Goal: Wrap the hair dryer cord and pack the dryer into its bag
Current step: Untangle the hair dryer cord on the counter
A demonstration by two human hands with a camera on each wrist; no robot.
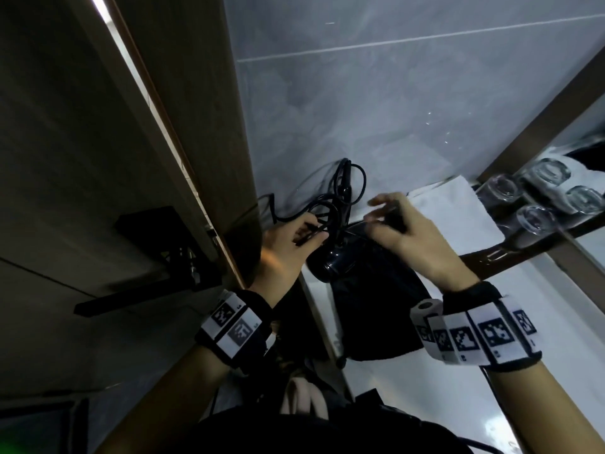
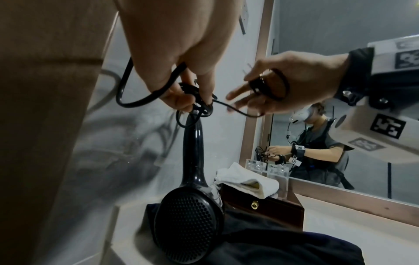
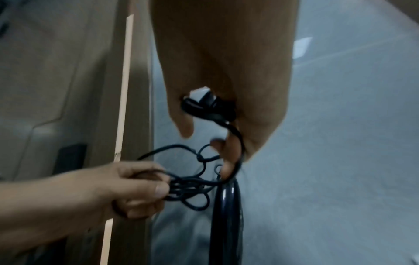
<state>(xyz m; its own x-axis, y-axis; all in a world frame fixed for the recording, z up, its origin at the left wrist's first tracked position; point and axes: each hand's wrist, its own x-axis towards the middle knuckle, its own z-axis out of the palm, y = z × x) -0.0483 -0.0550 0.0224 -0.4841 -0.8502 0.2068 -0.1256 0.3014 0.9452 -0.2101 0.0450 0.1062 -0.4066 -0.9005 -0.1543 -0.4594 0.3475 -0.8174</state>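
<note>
The black hair dryer (image 2: 188, 226) stands head-down on the dark bag (image 2: 283, 247), its handle (image 2: 195, 143) pointing up. My left hand (image 2: 192, 96) pinches a bundle of cord loops (image 2: 201, 105) at the top of the handle. From there the cord (image 2: 240, 111) runs to my right hand (image 2: 249, 93), which holds the plug (image 2: 260, 86) against its palm, the other fingers spread. In the head view, the left hand (image 1: 311, 232) and right hand (image 1: 383, 211) meet above the dryer (image 1: 330, 260) and bag (image 1: 376, 309). The right wrist view shows the plug (image 3: 208, 105) and bundle (image 3: 188, 186).
A dark wooden box (image 2: 263, 206) with a folded white towel (image 2: 247, 179) on it stands just behind the dryer. Glasses (image 1: 537, 198) stand beside the mirror (image 2: 340, 89) on the right. A wooden panel (image 1: 183, 126) rises close on the left of the white counter (image 1: 540, 322).
</note>
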